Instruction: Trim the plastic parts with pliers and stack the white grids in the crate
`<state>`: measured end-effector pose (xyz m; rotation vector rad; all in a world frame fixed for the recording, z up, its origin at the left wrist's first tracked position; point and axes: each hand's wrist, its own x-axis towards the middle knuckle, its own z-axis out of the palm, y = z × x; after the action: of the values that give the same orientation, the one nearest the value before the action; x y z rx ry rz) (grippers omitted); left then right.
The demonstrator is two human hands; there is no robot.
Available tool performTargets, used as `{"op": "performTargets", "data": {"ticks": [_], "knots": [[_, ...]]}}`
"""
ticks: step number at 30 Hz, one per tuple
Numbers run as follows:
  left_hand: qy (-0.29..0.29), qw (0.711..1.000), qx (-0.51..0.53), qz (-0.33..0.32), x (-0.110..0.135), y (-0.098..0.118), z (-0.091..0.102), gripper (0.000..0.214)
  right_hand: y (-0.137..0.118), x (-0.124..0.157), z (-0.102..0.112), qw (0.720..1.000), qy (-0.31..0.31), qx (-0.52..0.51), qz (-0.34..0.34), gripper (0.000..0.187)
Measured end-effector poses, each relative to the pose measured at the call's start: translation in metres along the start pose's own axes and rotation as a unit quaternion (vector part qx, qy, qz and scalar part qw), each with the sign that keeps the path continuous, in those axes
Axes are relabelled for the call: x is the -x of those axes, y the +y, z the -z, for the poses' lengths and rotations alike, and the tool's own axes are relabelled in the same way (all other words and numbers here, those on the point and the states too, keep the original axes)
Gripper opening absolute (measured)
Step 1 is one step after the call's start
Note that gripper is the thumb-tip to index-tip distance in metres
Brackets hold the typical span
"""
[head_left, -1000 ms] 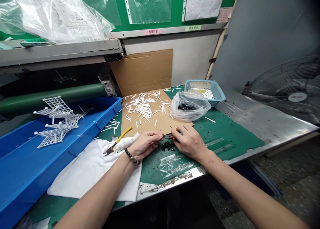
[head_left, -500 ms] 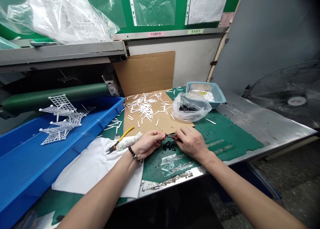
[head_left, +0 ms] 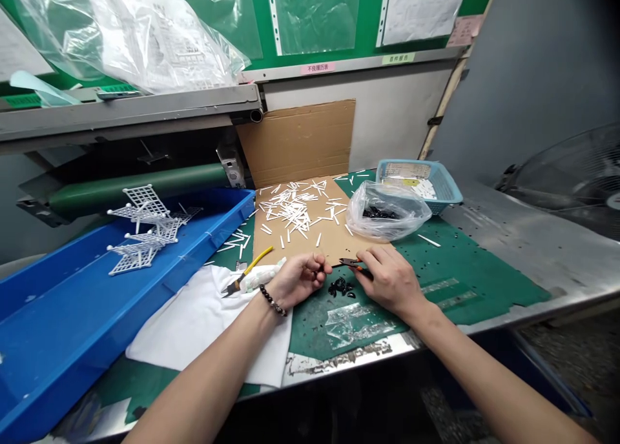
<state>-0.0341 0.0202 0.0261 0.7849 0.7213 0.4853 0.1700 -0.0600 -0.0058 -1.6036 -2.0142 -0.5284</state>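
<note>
My right hand [head_left: 390,279] grips small cutters [head_left: 351,264] with orange-and-black handles, their metal tips pointing left. My left hand [head_left: 300,279] is curled, its fingertips close to those tips but apart from them, and I see nothing in its fingers. A dark bead bracelet [head_left: 272,300] circles my left wrist. Just below the cutters lies a small heap of black pieces [head_left: 340,287] on a green mat [head_left: 477,270]. Yellow-handled pliers [head_left: 247,270] lie left of my left hand, beside a wrapped white roll [head_left: 256,279].
A cardboard sheet [head_left: 334,231] with scattered white sticks lies beyond my hands. A plastic bag of black pieces [head_left: 387,211] sits in front of a blue basket [head_left: 419,182]. White mesh racks [head_left: 145,231] stand in a blue tray [head_left: 72,295] at left, with white cloth [head_left: 194,321] beside it.
My left hand has drawn back from the cutter tips, opening a gap between my hands. The whole scene has shifted right in view as my head turned.
</note>
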Motion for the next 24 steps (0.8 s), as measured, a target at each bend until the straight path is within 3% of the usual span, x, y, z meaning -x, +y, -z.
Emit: {"op": "performTargets", "data": {"ticks": [3,6,8,11,15,18,21,24], "knots": [[0.025,0.982,-0.182,-0.046,0.0036,0.0031,0.0005,0.011,-0.0003,-0.0006,0.0011,1.000,0.005,-0.004,-0.003,0.022],[0.033,0.884,-0.452,-0.111,0.0074,0.0023,-0.0008,0.019,-0.0009,-0.0014,0.0018,1.000,0.006,-0.002,-0.007,0.020],[0.031,0.817,-0.564,-0.119,0.0091,-0.0002,-0.0025,0.021,-0.0010,-0.0019,0.0017,1.000,0.007,-0.002,-0.008,0.019],[0.039,0.776,-0.618,-0.115,0.0098,-0.0036,-0.0045,0.019,-0.0004,-0.0022,0.0008,1.000,0.010,-0.004,-0.010,0.019],[0.027,0.799,-0.591,-0.108,0.0099,-0.0022,-0.0036,0.022,0.0004,-0.0017,0.0000,1.000,0.001,-0.004,-0.017,0.019],[0.013,0.864,-0.494,-0.091,0.0095,0.0007,-0.0019,0.029,-0.0001,-0.0014,0.0004,1.000,-0.002,-0.005,-0.018,0.019],[-0.002,0.942,-0.327,-0.076,0.0060,0.0001,-0.0009,0.034,-0.0005,-0.0012,0.0008,1.000,-0.006,-0.012,-0.004,0.019],[-0.001,0.974,-0.215,-0.077,0.0014,-0.0031,-0.0005,0.039,-0.0004,-0.0014,0.0007,1.000,-0.023,-0.016,0.013,0.017]]}}
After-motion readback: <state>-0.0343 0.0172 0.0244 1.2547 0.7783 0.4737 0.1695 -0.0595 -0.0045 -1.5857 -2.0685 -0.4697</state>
